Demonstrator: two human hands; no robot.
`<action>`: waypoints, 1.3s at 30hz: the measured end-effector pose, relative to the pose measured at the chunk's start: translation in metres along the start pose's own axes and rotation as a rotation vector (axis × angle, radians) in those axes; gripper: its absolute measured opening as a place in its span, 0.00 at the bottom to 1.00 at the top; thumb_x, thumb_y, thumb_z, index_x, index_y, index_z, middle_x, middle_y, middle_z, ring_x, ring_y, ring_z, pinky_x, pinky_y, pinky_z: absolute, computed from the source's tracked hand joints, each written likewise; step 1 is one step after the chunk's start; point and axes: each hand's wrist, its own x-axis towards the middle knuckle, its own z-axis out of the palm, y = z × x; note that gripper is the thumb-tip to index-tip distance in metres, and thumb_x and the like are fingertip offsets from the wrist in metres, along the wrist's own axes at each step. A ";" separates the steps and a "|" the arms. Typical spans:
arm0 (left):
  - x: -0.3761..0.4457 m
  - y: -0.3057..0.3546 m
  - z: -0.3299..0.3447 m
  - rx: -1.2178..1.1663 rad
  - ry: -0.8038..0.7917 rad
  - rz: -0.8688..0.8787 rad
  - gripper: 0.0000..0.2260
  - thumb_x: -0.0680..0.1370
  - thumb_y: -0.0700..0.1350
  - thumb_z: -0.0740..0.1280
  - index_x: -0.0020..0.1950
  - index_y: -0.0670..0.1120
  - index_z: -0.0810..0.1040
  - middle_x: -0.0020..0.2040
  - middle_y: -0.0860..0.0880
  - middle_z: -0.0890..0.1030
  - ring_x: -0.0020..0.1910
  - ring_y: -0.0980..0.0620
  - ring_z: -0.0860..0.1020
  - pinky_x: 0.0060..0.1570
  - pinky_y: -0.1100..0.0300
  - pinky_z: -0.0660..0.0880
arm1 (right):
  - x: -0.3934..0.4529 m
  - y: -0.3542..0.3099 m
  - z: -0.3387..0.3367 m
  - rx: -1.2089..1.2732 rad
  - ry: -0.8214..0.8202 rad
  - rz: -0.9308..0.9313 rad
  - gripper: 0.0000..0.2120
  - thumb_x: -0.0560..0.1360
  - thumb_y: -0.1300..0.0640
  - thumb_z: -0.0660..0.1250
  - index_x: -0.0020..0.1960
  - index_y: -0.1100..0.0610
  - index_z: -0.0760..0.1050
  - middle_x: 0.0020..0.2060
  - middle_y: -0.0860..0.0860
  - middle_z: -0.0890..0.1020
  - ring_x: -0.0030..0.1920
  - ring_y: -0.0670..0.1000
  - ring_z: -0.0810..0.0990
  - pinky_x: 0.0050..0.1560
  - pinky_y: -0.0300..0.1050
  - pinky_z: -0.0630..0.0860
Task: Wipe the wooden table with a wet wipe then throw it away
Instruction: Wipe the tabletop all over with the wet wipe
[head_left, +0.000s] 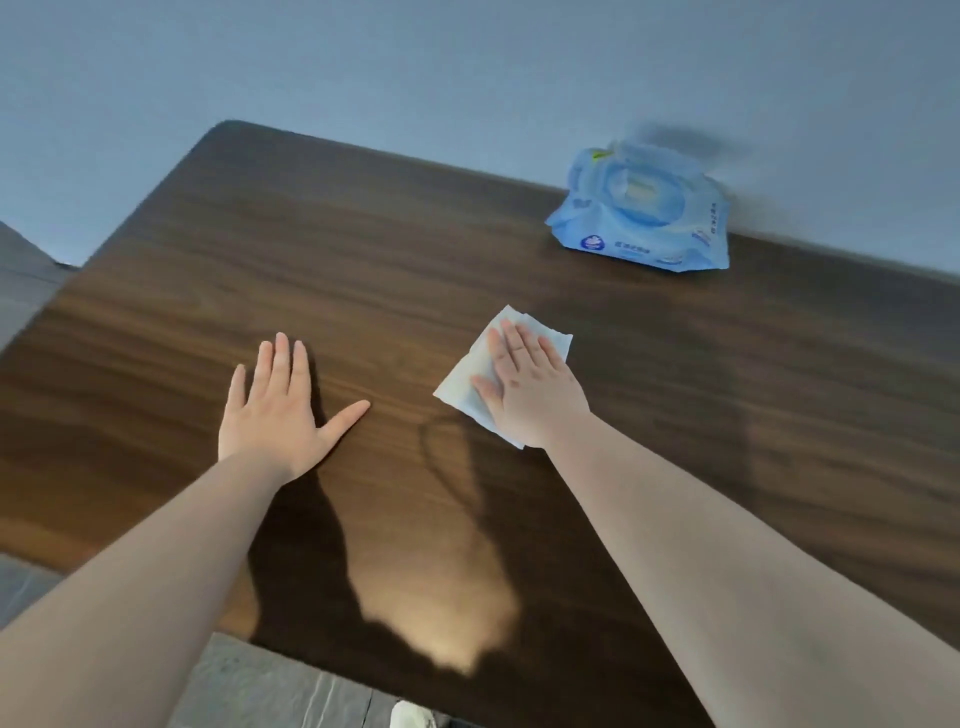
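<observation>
Resting flat, fingers spread, the left hand lies on the wooden bench; the right hand presses flat on the white wipe. At two o'clock sits a blue wipe pack, its print unreadable.

Print on wipes pack illegible

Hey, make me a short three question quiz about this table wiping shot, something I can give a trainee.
1. True or false: the left hand presses on the wet wipe.
2. Where does the blue wipes pack sit? A) far edge of the wooden table, by the wall B) on the floor C) under the left hand
3. Fill in: the right hand lies ____ on the wipe.

Key: 1 false, it rests on bare wood; 2 A; 3 flat.
</observation>
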 end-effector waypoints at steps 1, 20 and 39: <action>0.000 -0.022 0.004 -0.015 -0.026 -0.050 0.49 0.67 0.76 0.38 0.77 0.44 0.39 0.78 0.46 0.40 0.77 0.49 0.39 0.75 0.48 0.43 | 0.014 -0.020 0.001 -0.008 0.001 -0.035 0.31 0.80 0.41 0.39 0.77 0.55 0.37 0.78 0.51 0.41 0.76 0.50 0.37 0.75 0.48 0.37; 0.006 -0.076 0.029 -0.216 0.159 -0.030 0.48 0.67 0.77 0.41 0.78 0.46 0.47 0.79 0.49 0.46 0.77 0.50 0.43 0.72 0.50 0.36 | 0.203 -0.272 -0.009 -0.192 0.009 -0.465 0.31 0.80 0.41 0.39 0.77 0.57 0.41 0.78 0.55 0.45 0.77 0.54 0.42 0.75 0.50 0.40; 0.010 -0.074 0.027 -0.219 0.025 -0.057 0.48 0.67 0.78 0.44 0.77 0.49 0.40 0.79 0.51 0.42 0.77 0.50 0.40 0.74 0.47 0.39 | 0.173 -0.228 -0.012 -0.129 -0.009 -0.382 0.31 0.80 0.41 0.40 0.77 0.56 0.41 0.78 0.53 0.44 0.77 0.51 0.42 0.75 0.49 0.40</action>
